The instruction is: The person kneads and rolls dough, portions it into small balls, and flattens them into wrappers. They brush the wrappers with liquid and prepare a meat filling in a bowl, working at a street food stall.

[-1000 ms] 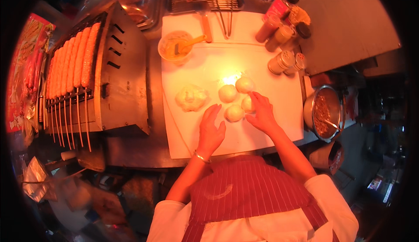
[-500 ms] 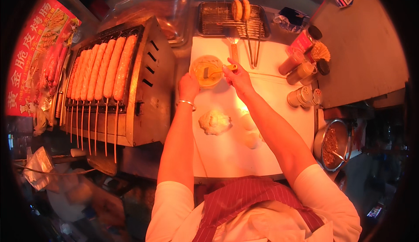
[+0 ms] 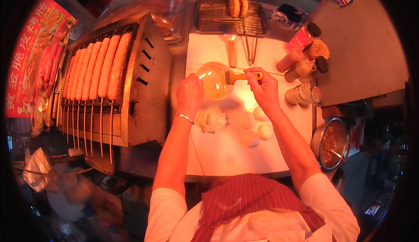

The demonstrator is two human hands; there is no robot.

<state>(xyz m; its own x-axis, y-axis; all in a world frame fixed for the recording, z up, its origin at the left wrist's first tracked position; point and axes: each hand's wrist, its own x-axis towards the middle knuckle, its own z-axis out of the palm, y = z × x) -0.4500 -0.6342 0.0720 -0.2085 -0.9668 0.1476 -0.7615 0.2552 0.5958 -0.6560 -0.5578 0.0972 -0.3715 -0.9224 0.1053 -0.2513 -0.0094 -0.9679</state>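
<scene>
My left hand (image 3: 190,95), with a bracelet at its wrist, is closed on the left rim of a round bowl (image 3: 214,94) of yellowish liquid, probably oil. In my right hand (image 3: 264,87) is the handle of a flat pastry brush (image 3: 243,76). Its bristles lie over the bowl's right rim. Below the bowl, on a white board (image 3: 209,157), rest a lumpy, pale dough piece (image 3: 211,119) and several smooth dough balls (image 3: 264,131). Beyond the bowl lies a wooden-handled scraper (image 3: 232,52), and beside it metal tongs (image 3: 250,50).
At left stands a roller grill (image 3: 150,106) with several skewered sausages (image 3: 104,67). A wire rack tray (image 3: 209,17) holding two round cakes (image 3: 238,6) is at the back. Several sauce bottles and shakers (image 3: 297,94) line the right, above a metal bowl of filling (image 3: 317,143).
The brush has moved right, from over the liquid to the bowl's right rim. The bowl is lower and tilted differently, and the view has shifted slightly.
</scene>
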